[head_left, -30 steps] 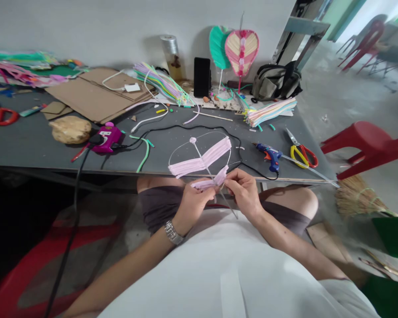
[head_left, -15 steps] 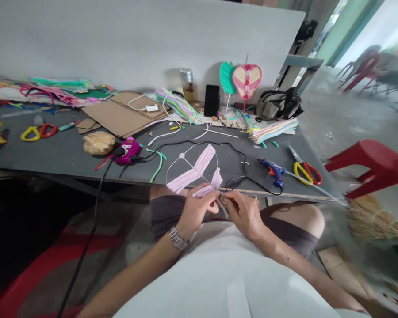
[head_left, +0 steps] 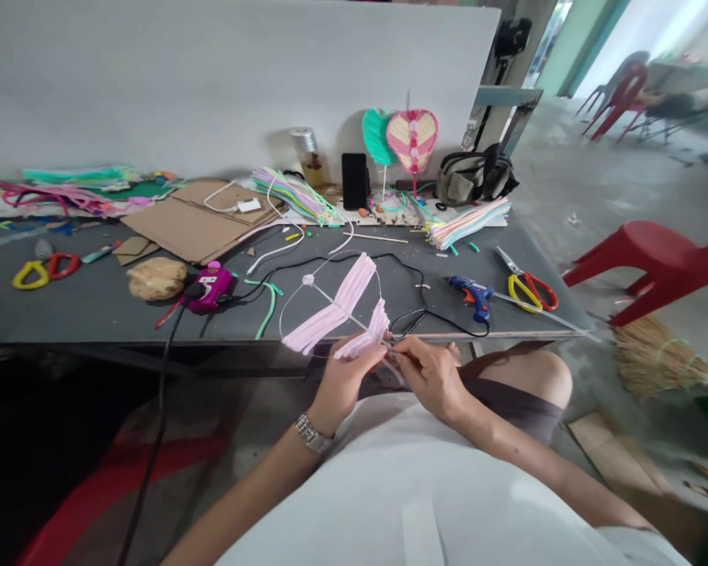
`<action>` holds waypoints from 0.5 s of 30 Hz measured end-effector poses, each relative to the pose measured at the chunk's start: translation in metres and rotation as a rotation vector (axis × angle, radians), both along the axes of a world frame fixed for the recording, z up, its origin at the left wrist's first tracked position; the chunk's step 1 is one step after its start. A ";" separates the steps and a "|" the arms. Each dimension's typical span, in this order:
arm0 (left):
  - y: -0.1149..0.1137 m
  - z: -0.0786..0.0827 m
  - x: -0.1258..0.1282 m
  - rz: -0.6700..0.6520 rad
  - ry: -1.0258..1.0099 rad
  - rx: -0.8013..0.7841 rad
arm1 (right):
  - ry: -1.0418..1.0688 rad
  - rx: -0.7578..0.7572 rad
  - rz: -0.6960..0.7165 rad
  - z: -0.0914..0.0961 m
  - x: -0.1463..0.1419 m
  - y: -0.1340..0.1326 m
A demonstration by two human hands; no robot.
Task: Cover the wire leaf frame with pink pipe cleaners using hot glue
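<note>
**Both hands closed on the pink pipe-cleaner frame**

On my feed, the left hand [head_left: 349, 384] and right hand [head_left: 432, 380] sit close together just past the front edge of the grey surface [head_left: 82, 314]. Neither is open. The left pinches a short pink pipe-cleaner bundle [head_left: 369, 334], while the right's fingertips [head_left: 402, 354] pinch beside it; exactly which strand they grip is too small for me to tell. That bundle belongs to the frame [head_left: 330, 314], a wire loop crossed by a thin stick [head_left: 324, 292] and pink bands, held tilted over the surface. A black cord [head_left: 354, 258] curves behind it. To the right lie a blue glue gun [head_left: 472, 297] and yellow-and-red scissors [head_left: 528, 289].
</note>
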State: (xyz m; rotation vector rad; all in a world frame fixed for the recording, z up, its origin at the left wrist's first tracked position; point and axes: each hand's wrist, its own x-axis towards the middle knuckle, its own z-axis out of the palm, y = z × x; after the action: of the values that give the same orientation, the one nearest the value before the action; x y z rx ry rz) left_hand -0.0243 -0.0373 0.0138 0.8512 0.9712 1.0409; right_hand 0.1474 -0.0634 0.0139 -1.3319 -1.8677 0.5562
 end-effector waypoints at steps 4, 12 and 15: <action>-0.002 0.000 -0.003 -0.063 -0.122 0.018 | 0.244 -0.112 0.001 0.008 -0.002 0.000; 0.007 0.006 -0.015 -0.081 -0.256 -0.037 | 0.317 -0.173 0.089 0.006 -0.005 0.002; 0.005 0.005 -0.017 -0.075 -0.201 0.006 | 0.180 -0.033 0.094 -0.001 -0.003 0.003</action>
State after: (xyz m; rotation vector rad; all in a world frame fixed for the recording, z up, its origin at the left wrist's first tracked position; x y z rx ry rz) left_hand -0.0410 -0.0328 0.0190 0.7656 0.7617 1.0435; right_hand 0.1442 -0.0600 0.0132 -1.1788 -1.7859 0.7334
